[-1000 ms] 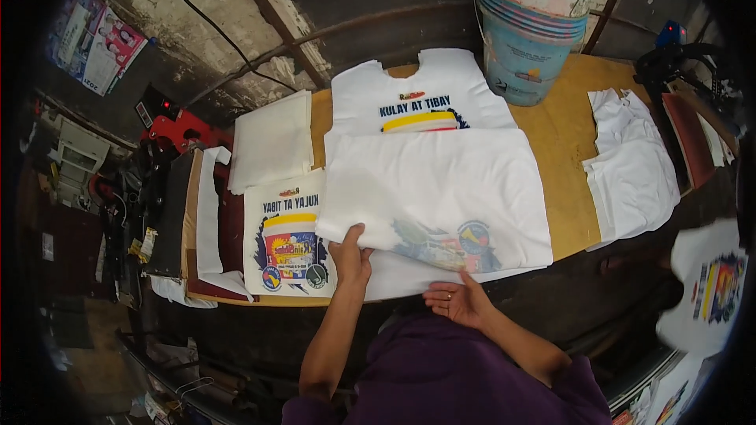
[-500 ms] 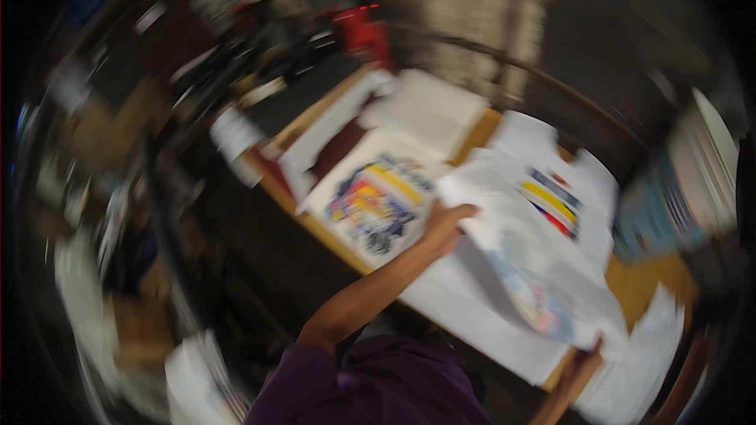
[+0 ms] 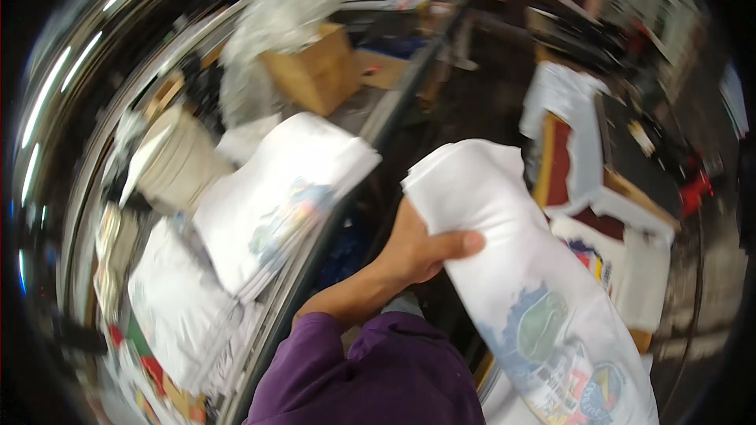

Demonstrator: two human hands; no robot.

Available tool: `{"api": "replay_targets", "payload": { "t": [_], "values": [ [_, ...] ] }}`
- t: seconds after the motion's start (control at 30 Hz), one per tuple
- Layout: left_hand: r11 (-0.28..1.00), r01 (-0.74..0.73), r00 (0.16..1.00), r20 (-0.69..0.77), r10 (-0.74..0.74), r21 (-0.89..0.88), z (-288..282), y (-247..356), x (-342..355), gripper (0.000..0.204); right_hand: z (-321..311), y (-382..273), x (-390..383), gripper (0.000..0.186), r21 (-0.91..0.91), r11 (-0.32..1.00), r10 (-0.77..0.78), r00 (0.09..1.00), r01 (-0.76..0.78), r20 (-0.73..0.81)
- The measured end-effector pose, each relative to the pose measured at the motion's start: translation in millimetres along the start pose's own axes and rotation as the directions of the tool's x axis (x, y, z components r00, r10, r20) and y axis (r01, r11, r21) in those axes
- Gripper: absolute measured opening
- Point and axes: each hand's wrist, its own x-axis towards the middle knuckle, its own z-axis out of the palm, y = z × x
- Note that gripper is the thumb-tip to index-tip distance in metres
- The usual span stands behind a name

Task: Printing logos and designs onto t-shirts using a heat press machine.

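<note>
My left hand (image 3: 421, 248) is closed on the near edge of a folded white T-shirt (image 3: 496, 205), with the thumb on top. The shirt hangs in a long strip toward the lower right, and a coloured print shows faintly through its lower part. My right hand is out of sight. To the left, a pile of folded white shirts (image 3: 295, 149) with a similar pale print lies on a long dark-edged table (image 3: 303, 283). Another white pile (image 3: 169, 291) sits beside it, nearer the left rim.
A cardboard box (image 3: 315, 71) and clear plastic wrapping (image 3: 287, 0) are farther along the table. A pale bucket (image 3: 177, 161) stands behind the piles. Wooden-edged boards with white and dark red cloth (image 3: 559, 161) are on the right, past a dark gap.
My view has swung left, from the boards toward the long table. The white shirt, spread between both hands before, is now lifted in my left hand; my right hand has left the view.
</note>
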Motion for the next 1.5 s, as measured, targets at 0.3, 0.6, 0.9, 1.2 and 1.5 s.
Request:
{"api": "replay_targets", "payload": {
  "t": [0.3,0.6,0.9,1.2,1.5],
  "values": [
    [0.613,-0.565,0.471,-0.393,0.789,0.553,-141.2,100.0,-141.9,0.062,295.3,-229.2,60.2,0.050,0.645,0.762,-0.356,0.868,0.054,0.348],
    [0.229,-0.265,-0.130,-0.270,0.954,0.937,-220.9,224.7,-206.0,0.054,464.7,-426.3,18.1,0.045,0.929,0.293,-0.508,0.787,-0.225,0.351],
    [0.570,-0.243,-0.221,-0.617,0.755,0.785,-295.3,137.1,-278.6,0.050,558.4,-356.0,-125.8,0.054,0.610,0.261,-0.387,0.498,-0.748,0.776],
    [0.591,0.734,0.082,-0.908,0.412,0.334,-290.1,119.5,-279.2,0.030,591.9,-270.2,-165.9,0.042,0.131,0.554,-0.153,0.054,-0.822,0.987],
    [-0.169,0.678,0.646,-0.471,0.601,0.715,-277.0,144.9,-137.6,0.028,567.8,-192.5,-124.5,0.033,0.161,0.811,-0.191,0.005,-0.562,0.982]
  ]
}}
